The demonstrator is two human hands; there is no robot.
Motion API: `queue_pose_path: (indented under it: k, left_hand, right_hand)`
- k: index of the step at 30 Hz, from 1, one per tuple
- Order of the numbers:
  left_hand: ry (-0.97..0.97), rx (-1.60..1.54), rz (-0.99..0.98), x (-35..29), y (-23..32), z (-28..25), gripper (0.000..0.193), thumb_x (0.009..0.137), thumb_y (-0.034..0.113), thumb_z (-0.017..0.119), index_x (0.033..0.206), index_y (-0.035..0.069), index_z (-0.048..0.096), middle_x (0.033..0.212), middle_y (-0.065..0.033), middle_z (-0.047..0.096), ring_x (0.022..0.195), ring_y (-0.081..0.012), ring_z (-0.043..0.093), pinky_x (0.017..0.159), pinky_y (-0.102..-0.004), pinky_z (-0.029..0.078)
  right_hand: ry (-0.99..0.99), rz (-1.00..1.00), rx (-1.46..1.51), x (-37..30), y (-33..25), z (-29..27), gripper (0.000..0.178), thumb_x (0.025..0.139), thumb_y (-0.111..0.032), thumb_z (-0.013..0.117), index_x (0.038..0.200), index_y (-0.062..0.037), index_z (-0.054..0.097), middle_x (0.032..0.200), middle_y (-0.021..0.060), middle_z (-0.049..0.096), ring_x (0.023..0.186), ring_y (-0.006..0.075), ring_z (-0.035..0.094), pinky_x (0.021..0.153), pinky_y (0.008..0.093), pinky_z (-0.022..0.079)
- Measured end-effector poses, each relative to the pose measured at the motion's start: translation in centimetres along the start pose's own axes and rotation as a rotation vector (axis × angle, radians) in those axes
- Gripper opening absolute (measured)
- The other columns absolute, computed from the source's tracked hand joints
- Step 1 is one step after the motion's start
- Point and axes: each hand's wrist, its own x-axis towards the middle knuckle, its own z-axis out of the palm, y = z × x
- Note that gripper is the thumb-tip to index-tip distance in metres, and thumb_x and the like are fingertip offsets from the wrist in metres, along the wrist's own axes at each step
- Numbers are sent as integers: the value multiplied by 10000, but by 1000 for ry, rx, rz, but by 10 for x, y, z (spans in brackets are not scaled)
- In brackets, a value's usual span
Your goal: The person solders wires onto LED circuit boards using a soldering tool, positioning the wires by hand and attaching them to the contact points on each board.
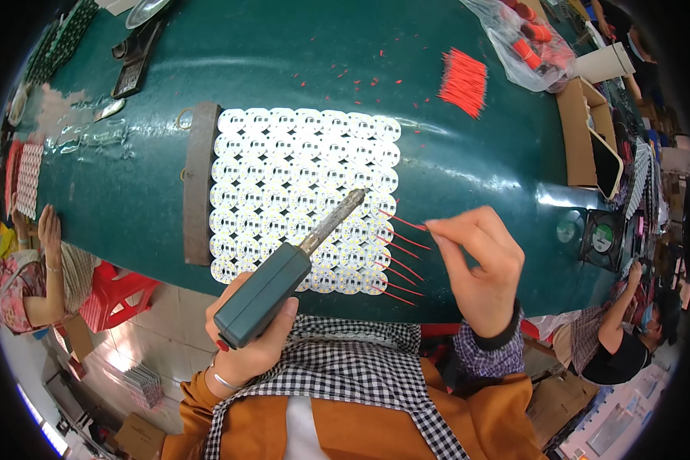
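A sheet of round white LED circuit boards (282, 198) lies on the green table, its left edge against a brown bar (202, 184). My left hand (241, 354) is wrapped round a dark green soldering gun (267, 294). The gun's tip is over the boards near their right side. Between the thumb and forefinger of my right hand (484, 268) is the outer end of a thin red wire (403, 221). That wire's inner end reaches a board in the right column. Several more red wires (403, 270) stick out from the boards below it.
A bundle of red wires (463, 82) lies at the far right, with red scraps scattered beside it. Behind are a plastic bag of red bundles (530, 46), a cardboard box (579, 134) and a small fan (602, 239). Other people sit at both sides; a red stool (119, 295) stands left.
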Motion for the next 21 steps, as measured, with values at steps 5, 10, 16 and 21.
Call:
queue_pose_path:
  k: [5, 10, 16, 21]
  left_hand:
    - [-45, -40, -16, 6, 8, 0, 239, 801, -1, 762, 1034, -37, 723, 930, -117, 689, 736, -174, 655, 648, -276, 514]
    - [-51, -52, -45, 8, 11, 2, 237, 804, 7, 765, 1032, -40, 721, 931, -112, 691, 730, -165, 644, 651, -272, 511]
    - [-58, -65, -26, 12, 7, 7, 209, 808, 7, 768, 1006, -41, 721, 890, -102, 681, 698, -157, 629, 614, -271, 493]
    - [-93, -23, -5, 14, 10, 8, 172, 809, 7, 771, 966, -36, 718, 847, -95, 667, 664, -165, 620, 587, -276, 482]
  right_hand:
    - [87, -1, 171, 5, 19, 42, 176, 780, 108, 734, 917, -2, 726, 792, 97, 616, 722, 247, 621, 622, 342, 490]
    - [96, 61, 183, -1, 25, 57, 159, 787, 99, 724, 908, -4, 720, 791, 95, 606, 705, 237, 614, 599, 343, 489]
    - [99, 52, 148, -1, 25, 57, 154, 784, 101, 722, 902, 1, 714, 790, 98, 603, 690, 238, 610, 574, 343, 486]
    - [104, 47, 141, -2, 25, 56, 151, 785, 103, 719, 898, 3, 712, 789, 97, 602, 692, 240, 612, 577, 347, 488]
